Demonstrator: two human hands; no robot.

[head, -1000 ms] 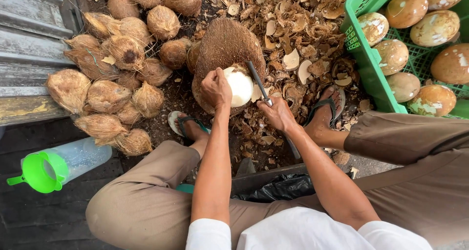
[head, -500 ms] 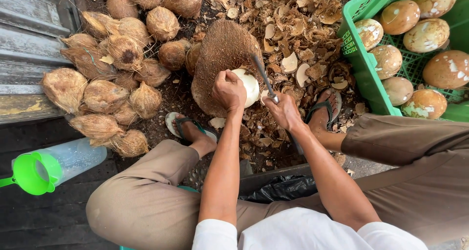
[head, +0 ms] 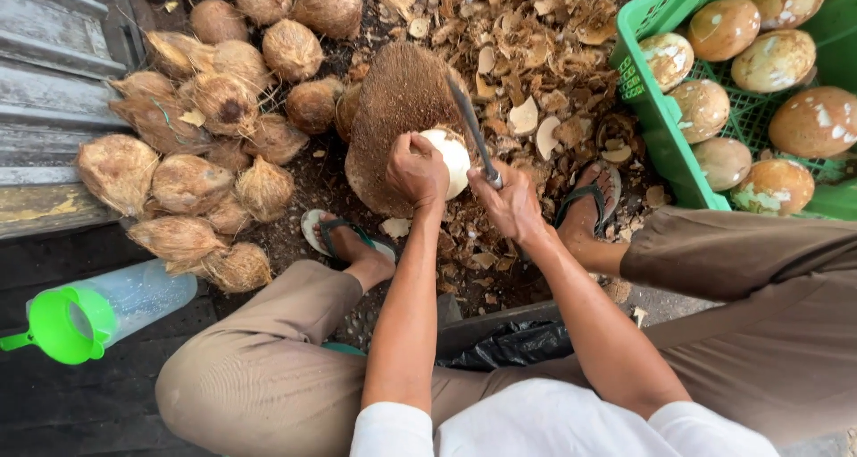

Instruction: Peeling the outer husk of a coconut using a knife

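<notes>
A person sits low on the ground with knees spread, in brown trousers and a white shirt, feet in sandals.

At the upper right stands a green plastic crate with slatted walls. In it lie about eight peeled coconuts, smooth, tan and brown with white patches, packed close and touching one another.

On the left, beside grey wooden boards, a heap of husked coconuts lies on the dark ground, brown and fibrous, more than a dozen, crowded together.

Between heap and crate the ground is strewn with shell chips, pale and brown.

In the middle stands a fibrous brown block, domed, just ahead of the person's feet. On its near edge rests the white coconut, mostly stripped to pale flesh.

At the lower left a clear plastic jug with a green lid lies on its side on dark boards; its contents cannot be told.

A black bag sits between the person's thighs.

The left hand is closed over the white coconut, pinning it against the block. The right hand is clenched round the handle of a knife, whose dark blade slants up and away, passing just right of the white coconut and across the block.
</notes>
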